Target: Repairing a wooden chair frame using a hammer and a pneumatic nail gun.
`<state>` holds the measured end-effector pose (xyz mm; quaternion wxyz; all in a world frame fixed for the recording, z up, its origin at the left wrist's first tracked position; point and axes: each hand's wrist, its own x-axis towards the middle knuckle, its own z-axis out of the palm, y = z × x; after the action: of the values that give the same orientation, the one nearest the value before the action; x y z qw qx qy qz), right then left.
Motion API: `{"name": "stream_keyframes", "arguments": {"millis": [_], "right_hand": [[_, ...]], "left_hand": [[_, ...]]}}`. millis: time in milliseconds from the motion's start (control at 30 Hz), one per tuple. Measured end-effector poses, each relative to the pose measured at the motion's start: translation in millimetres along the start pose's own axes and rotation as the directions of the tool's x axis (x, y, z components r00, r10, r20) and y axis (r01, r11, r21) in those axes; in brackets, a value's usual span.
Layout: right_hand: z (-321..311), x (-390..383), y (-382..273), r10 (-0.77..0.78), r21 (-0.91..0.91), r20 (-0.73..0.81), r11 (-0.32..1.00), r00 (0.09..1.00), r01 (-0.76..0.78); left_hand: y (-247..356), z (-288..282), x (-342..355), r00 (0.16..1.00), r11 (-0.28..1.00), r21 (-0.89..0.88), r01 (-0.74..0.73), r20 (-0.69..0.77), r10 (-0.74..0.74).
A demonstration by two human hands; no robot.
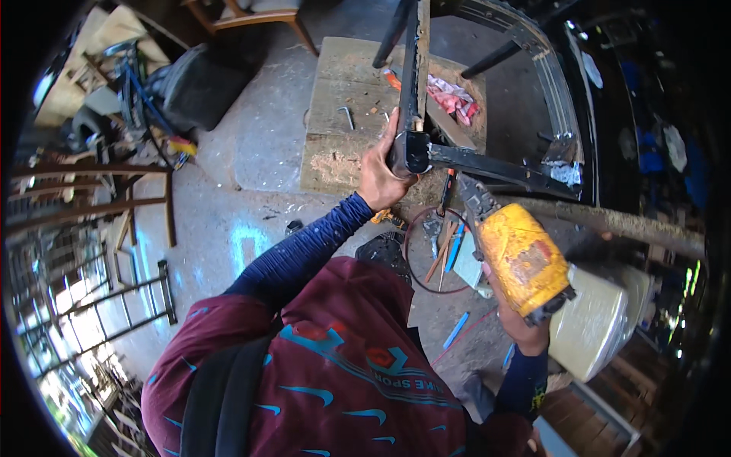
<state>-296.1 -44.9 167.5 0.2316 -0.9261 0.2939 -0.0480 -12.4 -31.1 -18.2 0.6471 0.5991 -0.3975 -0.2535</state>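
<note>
A black wooden chair frame (pixel 499 166) stands on its side or upside down, with a square leg end facing up at its near corner. My left hand (pixel 383 174) is closed round that corner from the left, one finger stretched along the rail that runs away from me. To the right, my right hand (pixel 521 324) grips a worn yellow nail gun (pixel 527 263), its fingers mostly hidden behind the tool's body. The gun's dark nose points up and left, close to the frame's near rail; whether it touches, I cannot tell.
Under the frame lies a wooden board (pixel 324 152) with sawdust, a hex key (pixel 346 116) and a pink-and-white cloth (pixel 454 99). A yellow drill (pixel 388 218) and blue stick-like tools (pixel 457 330) lie nearer. A plastic-wrapped block (pixel 590 320) stands right; a grey seat (pixel 202 87) is far left.
</note>
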Motion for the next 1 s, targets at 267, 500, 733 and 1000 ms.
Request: {"name": "stream_keyframes", "arguments": {"millis": [267, 500, 733, 1000], "right_hand": [[-4.9, 80.3, -90.2, 0.226, -0.179, -0.003, 0.958, 0.974, -0.223], [-6.3, 111.4, -125.2, 0.409, -0.074, -0.038, 0.909, 0.912, -0.411], [-13.4, 126.9, -140.0, 0.328, -0.053, -0.032, 0.943, 0.944, -0.329], [-19.3, 126.4, -143.7, 0.324, -0.13, -0.163, 0.929, 0.932, -0.345]], "left_hand": [[-12.2, 5.1, -1.0, 0.994, 0.99, -0.087, -0.107, -0.031, 0.105], [-14.0, 4.7, -0.1, 0.98, 0.981, -0.069, -0.179, -0.099, 0.172], [-12.4, 7.1, 2.6, 0.983, 0.982, -0.08, -0.173, -0.083, 0.167], [-8.7, 10.2, 2.0, 0.989, 0.98, -0.148, -0.13, -0.084, 0.118]]}}
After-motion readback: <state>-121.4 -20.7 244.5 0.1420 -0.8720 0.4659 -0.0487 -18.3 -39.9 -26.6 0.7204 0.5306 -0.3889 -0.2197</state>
